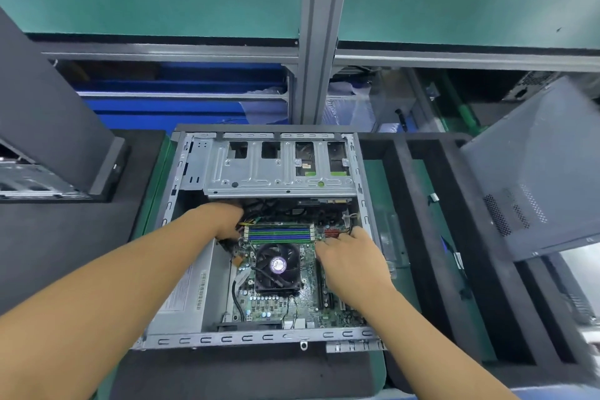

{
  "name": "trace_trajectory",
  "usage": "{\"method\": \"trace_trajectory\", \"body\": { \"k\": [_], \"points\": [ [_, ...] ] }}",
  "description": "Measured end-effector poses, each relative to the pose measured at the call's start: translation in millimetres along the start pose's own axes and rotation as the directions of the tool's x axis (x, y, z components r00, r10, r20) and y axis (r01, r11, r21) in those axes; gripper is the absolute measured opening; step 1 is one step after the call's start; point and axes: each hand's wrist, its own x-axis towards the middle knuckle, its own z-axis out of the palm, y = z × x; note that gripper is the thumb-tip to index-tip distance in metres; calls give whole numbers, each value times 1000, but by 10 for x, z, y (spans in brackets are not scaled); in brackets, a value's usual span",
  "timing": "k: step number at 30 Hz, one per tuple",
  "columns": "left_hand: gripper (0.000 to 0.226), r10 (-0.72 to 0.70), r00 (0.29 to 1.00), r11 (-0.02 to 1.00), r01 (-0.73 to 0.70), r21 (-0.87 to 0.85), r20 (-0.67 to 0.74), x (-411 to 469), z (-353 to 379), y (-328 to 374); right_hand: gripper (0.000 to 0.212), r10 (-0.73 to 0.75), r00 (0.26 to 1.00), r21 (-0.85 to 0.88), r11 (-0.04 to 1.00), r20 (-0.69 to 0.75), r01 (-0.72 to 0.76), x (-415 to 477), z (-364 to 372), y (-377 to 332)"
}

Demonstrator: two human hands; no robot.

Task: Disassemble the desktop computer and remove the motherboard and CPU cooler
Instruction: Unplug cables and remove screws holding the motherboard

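Note:
An open desktop computer case (259,336) lies flat on the bench in front of me. Inside it sits the green motherboard (276,305) with the black CPU cooler (277,268) and its fan in the middle. Blue and green memory slots (280,233) run just beyond the cooler. My left hand (227,221) reaches into the bundle of black and yellow cables (250,221) left of those slots; its fingers are hidden among them. My right hand (352,256) rests on the board right of the cooler, fingers curled down near a red connector (331,232).
A metal drive cage (279,169) spans the far half of the case. The power supply (185,295) fills the left side. A removed grey side panel (535,172) leans at the right. Black foam pads (431,237) surround the case, and another case part (48,146) stands at the left.

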Motion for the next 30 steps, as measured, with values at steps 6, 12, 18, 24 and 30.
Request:
{"method": "trace_trajectory", "body": {
  "k": [6, 12, 18, 24, 30],
  "points": [
    [34, -81, 995, 993, 75, -90, -55, 27, -26, 66, 19, -18, 1000, 4, 1000, -16, 18, -21, 5, 13],
    [40, -170, 982, 975, 155, -157, -81, 77, -51, 145, 19, -12, 999, 36, 999, -31, 13, -27, 4, 13],
    [43, -168, 986, 986, 167, -6, -21, 71, -85, 207, 20, -18, 999, 58, 998, -33, 20, -26, 30, 18],
    [40, -159, 985, 984, 163, -70, 61, 46, -164, 239, 18, -4, 1000, 44, 999, -5, 4, -12, 34, 7],
    [50, -69, 990, 948, 104, -302, 124, -59, -219, 286, 17, -6, 1000, 21, 1000, 0, 6, 0, -6, -4]
  ]
}}
